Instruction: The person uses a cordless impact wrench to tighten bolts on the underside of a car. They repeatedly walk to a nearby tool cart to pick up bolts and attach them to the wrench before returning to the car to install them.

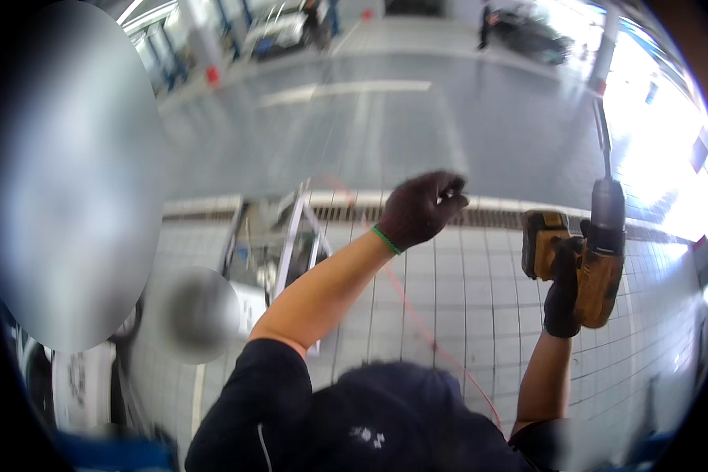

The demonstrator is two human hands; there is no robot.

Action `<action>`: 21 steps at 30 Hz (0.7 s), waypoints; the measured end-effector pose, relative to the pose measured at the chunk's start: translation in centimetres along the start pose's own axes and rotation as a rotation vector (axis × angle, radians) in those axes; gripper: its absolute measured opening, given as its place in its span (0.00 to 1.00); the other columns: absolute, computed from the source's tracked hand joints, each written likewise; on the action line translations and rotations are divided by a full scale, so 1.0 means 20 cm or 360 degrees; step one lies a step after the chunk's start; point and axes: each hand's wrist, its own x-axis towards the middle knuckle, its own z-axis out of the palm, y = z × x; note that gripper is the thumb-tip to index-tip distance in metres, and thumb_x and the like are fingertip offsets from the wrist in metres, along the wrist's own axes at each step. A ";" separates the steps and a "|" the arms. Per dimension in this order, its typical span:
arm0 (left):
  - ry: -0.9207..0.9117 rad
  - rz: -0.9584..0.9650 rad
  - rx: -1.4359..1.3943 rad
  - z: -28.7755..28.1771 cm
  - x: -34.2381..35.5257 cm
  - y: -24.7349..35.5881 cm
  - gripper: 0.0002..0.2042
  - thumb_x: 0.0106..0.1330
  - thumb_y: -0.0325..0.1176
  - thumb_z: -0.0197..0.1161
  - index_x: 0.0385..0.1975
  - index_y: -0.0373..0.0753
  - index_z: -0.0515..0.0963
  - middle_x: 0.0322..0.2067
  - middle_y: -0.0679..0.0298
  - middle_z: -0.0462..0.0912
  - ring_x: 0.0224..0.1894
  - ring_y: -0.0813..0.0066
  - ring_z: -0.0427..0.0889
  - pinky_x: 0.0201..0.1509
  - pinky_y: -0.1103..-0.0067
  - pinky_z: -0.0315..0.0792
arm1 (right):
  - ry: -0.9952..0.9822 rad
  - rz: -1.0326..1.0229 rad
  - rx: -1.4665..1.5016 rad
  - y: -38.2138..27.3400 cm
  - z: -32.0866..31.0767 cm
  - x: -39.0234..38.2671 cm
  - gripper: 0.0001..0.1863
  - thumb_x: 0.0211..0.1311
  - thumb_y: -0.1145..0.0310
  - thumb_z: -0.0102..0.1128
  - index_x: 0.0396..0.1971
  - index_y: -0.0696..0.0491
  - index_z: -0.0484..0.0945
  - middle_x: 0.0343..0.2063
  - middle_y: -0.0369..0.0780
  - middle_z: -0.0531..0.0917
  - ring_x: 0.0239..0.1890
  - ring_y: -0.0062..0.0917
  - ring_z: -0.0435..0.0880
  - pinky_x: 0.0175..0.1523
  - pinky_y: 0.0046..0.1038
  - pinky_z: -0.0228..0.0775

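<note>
My right hand (562,287), in a dark glove, grips a yellow and black cordless drill (600,275) by its handle. The battery sits to the left of the hand. A long thin metal shaft (603,141) points up and away from the tool's dark nose. Out in front of me at the middle is my left hand (418,211), in a dark glove with a green cuff. Its fingers curl toward the thumb, and anything between the tips is too small to make out.
A metal-framed cart (287,244) with assorted items stands left of my left forearm. A red hose (417,315) crosses the tiled floor, and a drain grate (488,214) runs across it. Blurred pale round shapes cover the left side. Cars (279,35) and people stand far off.
</note>
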 end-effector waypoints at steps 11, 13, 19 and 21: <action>-0.0696 -0.2349 0.0833 0.14 -2.89 -1.27 0.25 0.65 0.54 0.57 0.43 0.37 0.86 0.52 0.46 0.85 0.57 0.48 0.82 0.62 0.60 0.75 | -0.1052 0.1870 -0.1031 1.21 -0.85 -1.27 0.15 0.64 0.69 0.68 0.48 0.54 0.78 0.32 0.37 0.82 0.31 0.22 0.82 0.35 0.28 0.75; -0.0342 -0.2714 0.0721 0.06 -2.85 -1.12 0.22 0.66 0.52 0.59 0.45 0.39 0.85 0.52 0.48 0.85 0.56 0.49 0.82 0.62 0.60 0.75 | -0.1342 0.1976 -0.1206 1.26 -0.91 -1.43 0.15 0.62 0.69 0.69 0.47 0.54 0.77 0.30 0.37 0.82 0.28 0.23 0.82 0.32 0.29 0.74; 0.0535 -0.2763 0.0858 -0.15 -2.87 -1.17 0.20 0.68 0.49 0.62 0.50 0.41 0.83 0.47 0.53 0.87 0.52 0.52 0.85 0.59 0.61 0.76 | -0.2467 0.1002 -0.1338 1.49 -1.02 -1.69 0.23 0.57 0.63 0.70 0.54 0.49 0.78 0.40 0.46 0.86 0.38 0.43 0.86 0.40 0.43 0.80; 0.0695 -0.2630 0.0928 -0.30 -2.83 -1.33 0.20 0.68 0.49 0.61 0.51 0.41 0.82 0.47 0.53 0.87 0.52 0.54 0.85 0.58 0.61 0.76 | -0.2702 0.0908 -0.1303 1.57 -0.95 -1.75 0.28 0.57 0.62 0.69 0.59 0.50 0.76 0.45 0.49 0.85 0.47 0.45 0.85 0.48 0.42 0.79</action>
